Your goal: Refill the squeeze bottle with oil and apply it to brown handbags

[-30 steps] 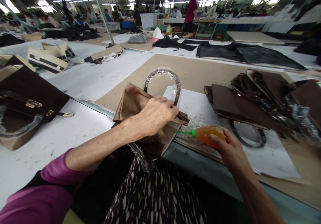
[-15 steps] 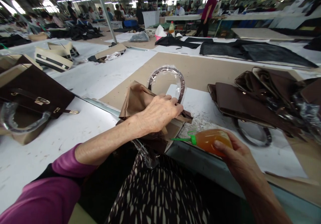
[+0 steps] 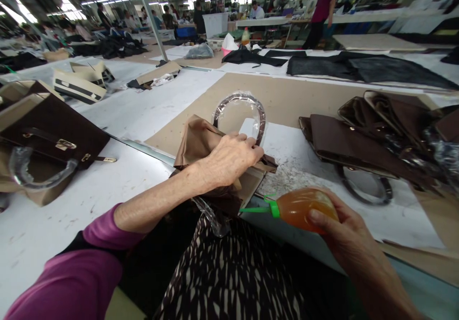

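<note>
My left hand is closed over the top of a brown handbag that sits at the table's near edge, pressing its tan lining down. The bag's round handle, wrapped in clear plastic, stands up just beyond my fingers. My right hand grips an orange squeeze bottle with a green nozzle. The nozzle points left, its tip close to the bag's lower front edge below my left hand.
Several dark brown bags lie heaped at the right on white paper. A brown bag with a buckle strap rests at the left. Cream bag parts and black fabric lie farther back. People work at distant tables.
My right hand has carried the bottle slightly down and toward the bag's near edge. My left hand keeps its hold on the bag. A person in the background has walked to the right.
</note>
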Motion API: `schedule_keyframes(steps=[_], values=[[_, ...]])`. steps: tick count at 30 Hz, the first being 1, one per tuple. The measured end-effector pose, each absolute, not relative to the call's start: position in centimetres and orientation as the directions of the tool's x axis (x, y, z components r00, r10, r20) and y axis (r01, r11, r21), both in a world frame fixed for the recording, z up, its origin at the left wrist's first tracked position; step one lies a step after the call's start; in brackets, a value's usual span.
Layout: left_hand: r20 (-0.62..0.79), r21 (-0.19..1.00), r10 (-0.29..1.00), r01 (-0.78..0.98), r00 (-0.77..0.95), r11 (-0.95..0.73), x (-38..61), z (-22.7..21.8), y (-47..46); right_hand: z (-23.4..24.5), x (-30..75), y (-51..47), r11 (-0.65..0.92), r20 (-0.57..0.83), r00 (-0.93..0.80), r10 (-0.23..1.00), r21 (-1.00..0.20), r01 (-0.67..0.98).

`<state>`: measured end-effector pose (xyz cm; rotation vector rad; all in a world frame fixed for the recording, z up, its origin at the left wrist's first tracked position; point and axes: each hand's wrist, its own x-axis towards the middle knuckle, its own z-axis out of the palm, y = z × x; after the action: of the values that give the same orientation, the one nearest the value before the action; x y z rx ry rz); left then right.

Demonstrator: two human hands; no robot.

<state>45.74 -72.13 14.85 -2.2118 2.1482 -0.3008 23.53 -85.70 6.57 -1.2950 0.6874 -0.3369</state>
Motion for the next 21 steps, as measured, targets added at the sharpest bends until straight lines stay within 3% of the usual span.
schedule_keyframes(steps=[10, 21], values=[[0.102, -0.172, -0.995, -0.984, 0.025, -0.042, 45.8, 14.8, -72.2, 5.5, 23.0, -84.8, 0.474, -0.385, 0.688, -0.616, -0.878, -0.067], [0.092, -0.182, -0.994, -0.981, 0.053, -0.07, 45.5, 15.0, -72.2, 5.2, 22.8, -84.1, 0.494, -0.405, 0.66, -0.633, -0.868, -0.058]])
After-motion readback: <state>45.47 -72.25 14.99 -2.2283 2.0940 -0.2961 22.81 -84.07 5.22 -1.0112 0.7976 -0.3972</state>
